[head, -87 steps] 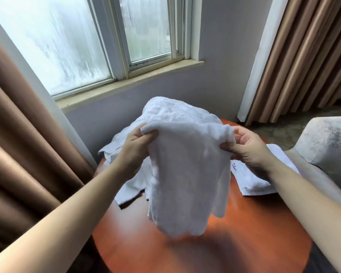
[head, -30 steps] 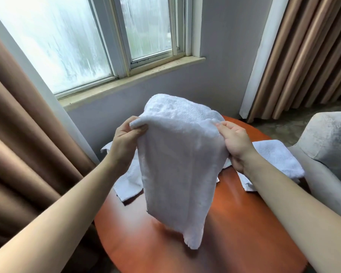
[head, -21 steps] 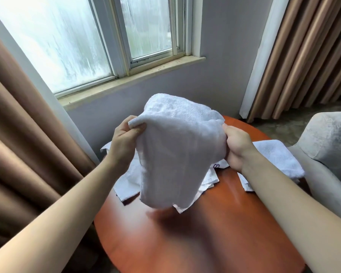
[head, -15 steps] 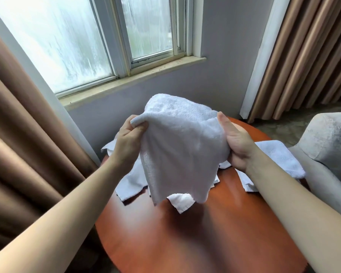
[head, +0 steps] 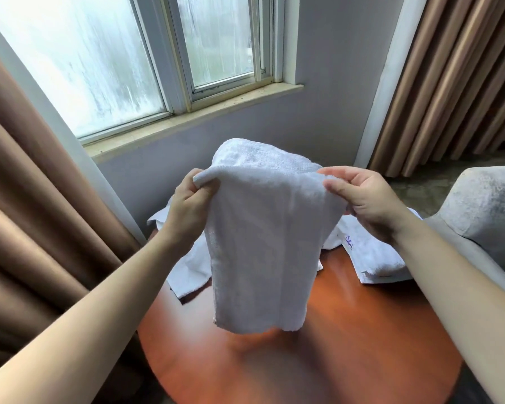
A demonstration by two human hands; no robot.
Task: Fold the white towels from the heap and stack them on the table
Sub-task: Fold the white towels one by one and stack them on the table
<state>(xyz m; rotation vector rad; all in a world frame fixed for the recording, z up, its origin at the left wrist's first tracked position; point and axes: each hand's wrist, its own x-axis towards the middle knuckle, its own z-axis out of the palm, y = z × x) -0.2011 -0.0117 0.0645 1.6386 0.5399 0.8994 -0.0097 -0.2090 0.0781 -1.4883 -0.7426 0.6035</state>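
Above the round counter (head: 347, 363), middle of view: one white towel (head: 263, 258) is held up in the air by both hands. It hangs down doubled, lower edge clear of the wood, with a soft shadow beneath.

Left hand (head: 190, 201): at the towel's top left corner, thumb and curled fingers pinching the fold. Wrist bent, forearm running in from the near left.

Right hand (head: 368, 199): at the top right corner, thumb on the near face of the cloth, index finger over the top edge, both clamped on it. Other fingers loosely curled. Forearm comes in from the near right. Hands roughly level, one at each end of the top edge.

Heap (head: 245, 154) of white towels sits on the far part of the counter, behind the held towel. Only its rounded top and some loose cloth spilling to the left show; the rest is covered.

Folded towel (head: 373, 255) lies flat on the right side of the counter, with a small blue mark. Its far part is hidden behind the right hand and wrist; number of layers cannot be told.

Near edge of the counter is cut off by the frame. Grey chair (head: 487, 211) at the right runs out of view. Window (head: 123, 53) and brown curtains (head: 449, 83) stand beyond.
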